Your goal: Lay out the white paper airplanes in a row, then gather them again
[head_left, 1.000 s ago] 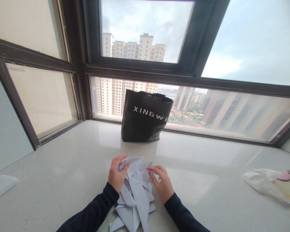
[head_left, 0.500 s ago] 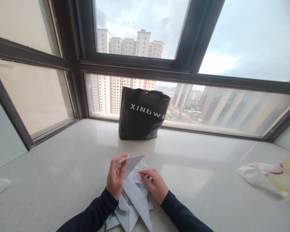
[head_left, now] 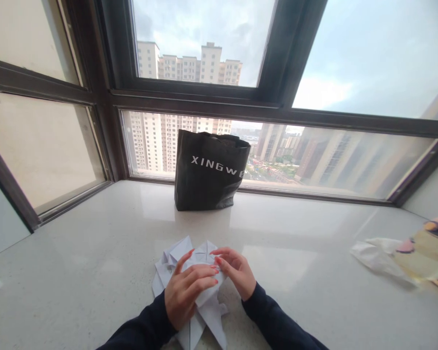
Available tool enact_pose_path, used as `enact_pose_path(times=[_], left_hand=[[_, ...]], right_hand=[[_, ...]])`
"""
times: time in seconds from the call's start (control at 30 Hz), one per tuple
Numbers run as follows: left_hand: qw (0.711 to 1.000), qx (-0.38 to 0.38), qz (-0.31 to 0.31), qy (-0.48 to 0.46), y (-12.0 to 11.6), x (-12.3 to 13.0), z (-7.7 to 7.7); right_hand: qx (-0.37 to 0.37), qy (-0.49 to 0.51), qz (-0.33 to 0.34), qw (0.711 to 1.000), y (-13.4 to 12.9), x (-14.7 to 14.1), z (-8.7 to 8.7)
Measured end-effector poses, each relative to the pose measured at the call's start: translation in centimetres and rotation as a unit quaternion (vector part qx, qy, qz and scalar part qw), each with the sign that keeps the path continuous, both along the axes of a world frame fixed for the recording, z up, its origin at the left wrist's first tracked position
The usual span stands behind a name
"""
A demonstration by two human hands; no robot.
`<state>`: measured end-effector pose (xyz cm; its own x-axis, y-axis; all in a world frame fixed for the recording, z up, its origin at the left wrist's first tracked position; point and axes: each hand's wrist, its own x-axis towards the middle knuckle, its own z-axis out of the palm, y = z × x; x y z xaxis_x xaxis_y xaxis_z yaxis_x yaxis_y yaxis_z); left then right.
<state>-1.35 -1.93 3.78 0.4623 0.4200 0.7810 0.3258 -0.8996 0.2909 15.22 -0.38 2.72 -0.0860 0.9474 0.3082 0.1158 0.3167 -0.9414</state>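
A pile of folded white paper pieces (head_left: pixel 171 265) lies on the pale stone sill (head_left: pixel 95 253) right in front of me. My left hand (head_left: pixel 188 294) lies across the top of the pile, fingers stretched to the right, pressing a white folded piece. My right hand (head_left: pixel 235 272) meets it from the right, fingertips pinching the same piece at its upper edge. Both wrists are in dark sleeves. Much of the piece is hidden under my hands.
A black bag (head_left: pixel 208 170) printed with white letters stands at the back against the window. At the right edge lie crumpled clear wrapping (head_left: pixel 374 255) and a pink and yellow object (head_left: pixel 428 245). Dark window frames (head_left: pixel 102 112) bound the sill behind and left.
My left hand had lifted a pointed folded piece off the pile; now it is down flat on the pile with both hands pressed together on it. The view has shifted slightly.
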Motion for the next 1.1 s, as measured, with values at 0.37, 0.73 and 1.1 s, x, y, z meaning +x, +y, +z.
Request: enact_pose_path(times=[0.37,0.73,1.1], left_hand=[[0.9,-0.346,0.016,-0.264,1.9,0.0,-1.0],[0.814,-0.488,-0.09,-0.303,1.4,0.7,0.7],[0.657,-0.502,-0.048,-0.56,5.0,-1.9,3.1]], right_hand=[[0.021,-0.018,-0.033,0.999,-0.5,-0.3,0.4],[0.013,0.091,0.011,0.996,-2.0,-2.9,1.4],[-0.018,-0.388,0.016,0.921,-2.3,-1.3,0.2]])
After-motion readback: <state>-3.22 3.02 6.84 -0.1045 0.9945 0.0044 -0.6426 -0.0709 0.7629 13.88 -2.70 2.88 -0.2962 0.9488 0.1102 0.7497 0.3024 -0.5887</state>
